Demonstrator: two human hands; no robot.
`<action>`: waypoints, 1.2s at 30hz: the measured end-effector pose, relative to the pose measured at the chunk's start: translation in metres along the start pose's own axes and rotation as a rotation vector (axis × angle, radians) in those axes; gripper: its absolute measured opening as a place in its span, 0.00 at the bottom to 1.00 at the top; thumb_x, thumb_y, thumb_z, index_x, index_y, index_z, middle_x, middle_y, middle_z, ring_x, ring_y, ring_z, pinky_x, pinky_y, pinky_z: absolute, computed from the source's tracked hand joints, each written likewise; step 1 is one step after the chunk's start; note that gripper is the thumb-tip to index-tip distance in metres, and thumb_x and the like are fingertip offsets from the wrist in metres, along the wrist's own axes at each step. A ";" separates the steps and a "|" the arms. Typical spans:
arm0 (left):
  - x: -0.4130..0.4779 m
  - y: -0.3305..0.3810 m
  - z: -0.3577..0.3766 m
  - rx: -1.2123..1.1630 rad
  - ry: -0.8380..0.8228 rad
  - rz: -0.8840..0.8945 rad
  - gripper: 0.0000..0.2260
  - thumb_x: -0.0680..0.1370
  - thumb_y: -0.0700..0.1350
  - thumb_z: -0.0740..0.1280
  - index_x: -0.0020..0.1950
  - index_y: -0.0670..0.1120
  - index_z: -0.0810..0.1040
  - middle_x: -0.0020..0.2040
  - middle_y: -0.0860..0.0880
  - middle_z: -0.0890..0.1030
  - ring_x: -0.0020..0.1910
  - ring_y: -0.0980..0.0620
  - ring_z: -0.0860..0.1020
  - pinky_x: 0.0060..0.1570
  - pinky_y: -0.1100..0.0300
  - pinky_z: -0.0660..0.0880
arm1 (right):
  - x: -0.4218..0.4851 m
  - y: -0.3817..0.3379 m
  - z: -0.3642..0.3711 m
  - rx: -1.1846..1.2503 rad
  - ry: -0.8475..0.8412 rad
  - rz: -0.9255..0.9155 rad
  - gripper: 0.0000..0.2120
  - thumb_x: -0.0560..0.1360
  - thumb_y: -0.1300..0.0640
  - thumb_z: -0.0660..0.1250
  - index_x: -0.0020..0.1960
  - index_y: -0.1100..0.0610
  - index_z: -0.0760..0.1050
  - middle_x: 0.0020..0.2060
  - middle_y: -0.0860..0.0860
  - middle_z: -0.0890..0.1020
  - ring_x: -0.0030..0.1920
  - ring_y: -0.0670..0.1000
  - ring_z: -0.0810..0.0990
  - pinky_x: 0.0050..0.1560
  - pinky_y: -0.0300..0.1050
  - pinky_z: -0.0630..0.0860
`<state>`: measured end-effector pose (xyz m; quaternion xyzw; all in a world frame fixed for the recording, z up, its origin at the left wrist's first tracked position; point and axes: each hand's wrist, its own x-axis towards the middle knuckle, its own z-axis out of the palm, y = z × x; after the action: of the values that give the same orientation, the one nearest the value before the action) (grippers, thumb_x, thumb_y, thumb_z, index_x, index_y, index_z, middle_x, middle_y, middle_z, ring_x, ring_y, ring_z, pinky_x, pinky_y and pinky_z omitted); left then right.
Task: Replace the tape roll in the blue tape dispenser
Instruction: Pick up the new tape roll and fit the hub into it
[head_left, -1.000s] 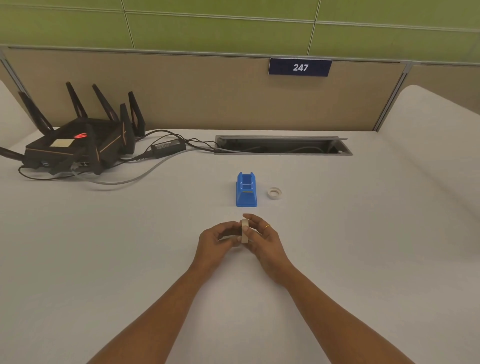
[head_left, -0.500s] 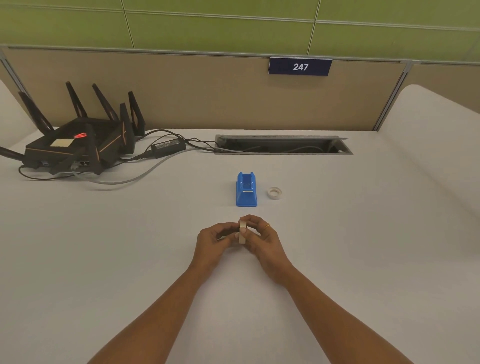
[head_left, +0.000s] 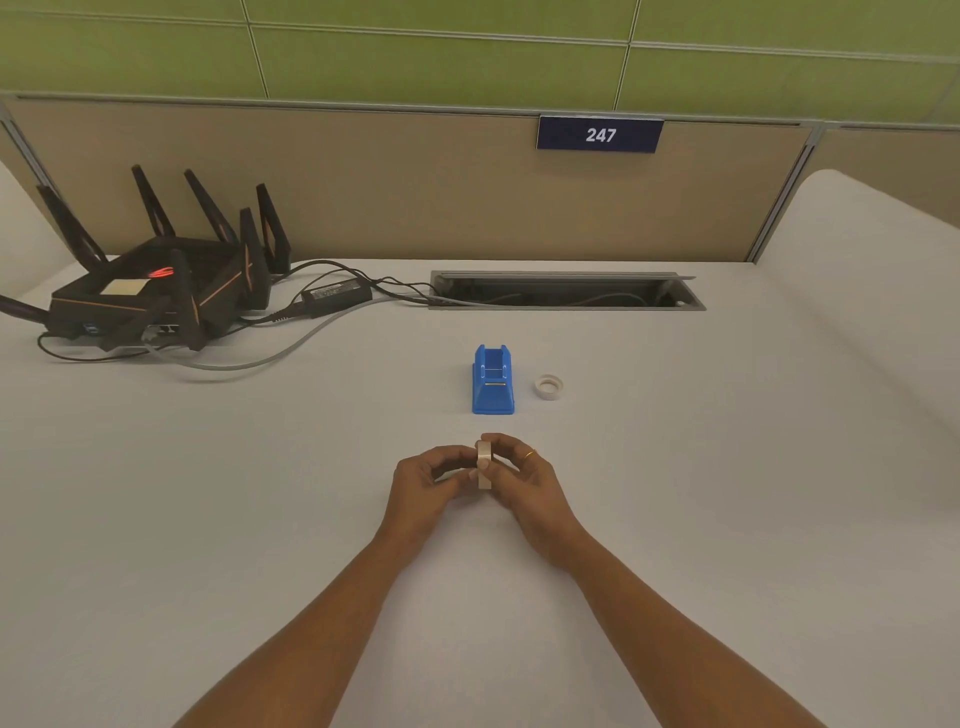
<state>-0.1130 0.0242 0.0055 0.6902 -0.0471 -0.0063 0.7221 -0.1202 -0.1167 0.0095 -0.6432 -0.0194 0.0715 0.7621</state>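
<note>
Both forearms reach over the tabletop (head_left: 218, 519) and meet near its middle. The left hand (head_left: 426, 480) and the right hand (head_left: 527, 486) hold the tape roll (head_left: 484, 462) between them, near the blue tape dispenser (head_left: 493, 382) on the person's side of it. The right fingers (head_left: 503, 448) curl over the rim and pinch the roll, and the left thumb and fingertips pinch at its left face. The roll stands on edge, edge-on to the camera, and shows as a narrow off-white band. This 2-handed grip probably serves to free the loose tape end before loading, though no tape end is discernible. The dispenser sits upright with its sloped front toward the person, and its cradle appears empty, ready for the roll. Just beside it on the right, 1 thin white ring (head_left: 549, 387) lies flat, probably the spent core set aside. At the far left, a black router (head_left: 156, 291) and its power adapter (head_left: 336, 297) sit well apart from the work area.
</note>
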 end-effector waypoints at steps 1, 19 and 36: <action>0.000 0.001 0.000 -0.002 0.004 0.001 0.12 0.70 0.34 0.70 0.43 0.50 0.82 0.43 0.53 0.84 0.46 0.55 0.82 0.47 0.65 0.79 | 0.000 0.000 0.000 -0.004 0.000 0.008 0.13 0.75 0.61 0.65 0.59 0.55 0.73 0.56 0.54 0.78 0.51 0.46 0.80 0.46 0.35 0.77; -0.004 0.006 0.000 -0.005 0.039 0.047 0.15 0.70 0.32 0.68 0.41 0.54 0.82 0.40 0.58 0.85 0.46 0.59 0.81 0.46 0.69 0.77 | 0.002 -0.007 0.001 -0.098 -0.029 0.100 0.18 0.73 0.53 0.68 0.61 0.55 0.71 0.56 0.59 0.79 0.46 0.53 0.82 0.40 0.43 0.80; -0.005 0.009 0.002 0.053 0.017 0.031 0.12 0.70 0.32 0.68 0.45 0.48 0.81 0.48 0.45 0.83 0.52 0.49 0.80 0.57 0.57 0.74 | 0.005 -0.003 -0.004 -0.019 -0.073 0.045 0.14 0.72 0.61 0.68 0.55 0.50 0.74 0.53 0.57 0.79 0.53 0.54 0.79 0.56 0.46 0.76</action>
<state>-0.1182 0.0227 0.0148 0.7084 -0.0516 0.0120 0.7038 -0.1144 -0.1205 0.0116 -0.6477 -0.0335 0.1119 0.7529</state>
